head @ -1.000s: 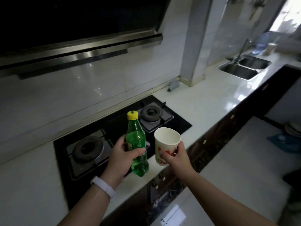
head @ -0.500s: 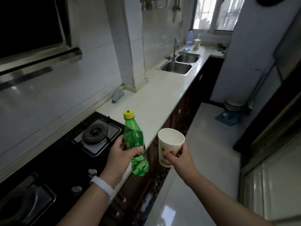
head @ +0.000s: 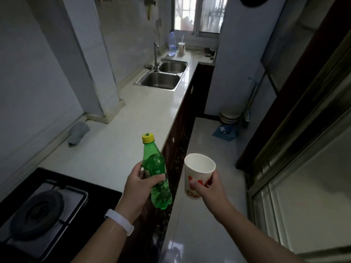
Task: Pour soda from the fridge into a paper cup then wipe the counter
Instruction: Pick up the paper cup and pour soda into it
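Observation:
My left hand (head: pixel 137 188) grips a green soda bottle (head: pixel 154 164) with a yellow cap, held upright in the air just off the front edge of the white counter (head: pixel 121 137). My right hand (head: pixel 208 192) holds a white paper cup (head: pixel 198 168) with red print, mouth up, empty inside, over the floor to the right of the bottle. A grey cloth (head: pixel 78 132) lies crumpled on the counter by the wall, near the base of a tiled pillar.
A gas hob (head: pixel 39 207) fills the counter's near left end. A double steel sink (head: pixel 163 75) with a tap sits further along; a water bottle (head: pixel 171 43) and a cup (head: pixel 181 48) stand beyond it. Dark cabinets run under the counter; a narrow tiled floor lies to the right.
My view has swung right, from the hob toward the sink end of the counter. Both hands keep the bottle and the cup, now off the counter's edge over the floor.

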Tool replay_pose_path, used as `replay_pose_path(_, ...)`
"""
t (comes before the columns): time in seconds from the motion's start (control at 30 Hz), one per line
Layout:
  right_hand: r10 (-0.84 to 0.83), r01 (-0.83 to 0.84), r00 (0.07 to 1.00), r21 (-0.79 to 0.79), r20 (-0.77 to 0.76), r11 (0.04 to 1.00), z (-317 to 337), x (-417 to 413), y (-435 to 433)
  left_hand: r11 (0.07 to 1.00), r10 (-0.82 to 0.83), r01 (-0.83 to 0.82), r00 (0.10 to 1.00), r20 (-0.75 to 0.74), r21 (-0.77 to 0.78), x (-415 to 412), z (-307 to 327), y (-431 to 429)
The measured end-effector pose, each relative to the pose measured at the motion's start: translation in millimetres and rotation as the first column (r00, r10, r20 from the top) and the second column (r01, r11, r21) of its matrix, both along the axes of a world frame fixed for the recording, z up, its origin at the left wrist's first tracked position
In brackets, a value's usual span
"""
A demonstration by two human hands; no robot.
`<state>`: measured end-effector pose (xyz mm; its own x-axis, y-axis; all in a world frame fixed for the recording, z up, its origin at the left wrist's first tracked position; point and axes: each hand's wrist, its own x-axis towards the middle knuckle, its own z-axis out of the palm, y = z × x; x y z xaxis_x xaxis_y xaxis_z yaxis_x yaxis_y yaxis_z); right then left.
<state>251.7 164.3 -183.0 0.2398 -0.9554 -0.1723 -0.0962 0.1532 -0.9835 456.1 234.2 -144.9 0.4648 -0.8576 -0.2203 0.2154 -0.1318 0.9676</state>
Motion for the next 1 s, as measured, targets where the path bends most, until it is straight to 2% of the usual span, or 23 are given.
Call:
replay_pose_path(0.37,-0.141,0.139,0.989,-0.052,-0.038,0.989,26.9,26.4,-123.4,0.989,-0.149,0.149,0.989,-0.001,-0.017,40.5,9.5,-151.3)
replay_pose_path(0.57,-0.191,0.191,0.982,-0.028,-0.005,0.981,24.0,24.4,-175.9,0.986,-0.166,0.166,0.986,-0.004,-0.024,45.5,10.6,-207.5)
replay_pose_path(0.83,-0.109,0.109,0.994,-0.004,0.002,0.994,-3.4,26.4,-272.9,0.994,-0.095,0.094,0.995,0.022,0.055,40.8,-7.0,-282.4)
replay_pose_path(1.0,0.010,-0.010,1.000,0.017,0.029,1.000,-8.3,15.1,-354.3,0.996,0.000,-0.005,0.998,0.065,0.084,23.7,-5.2,-346.2)
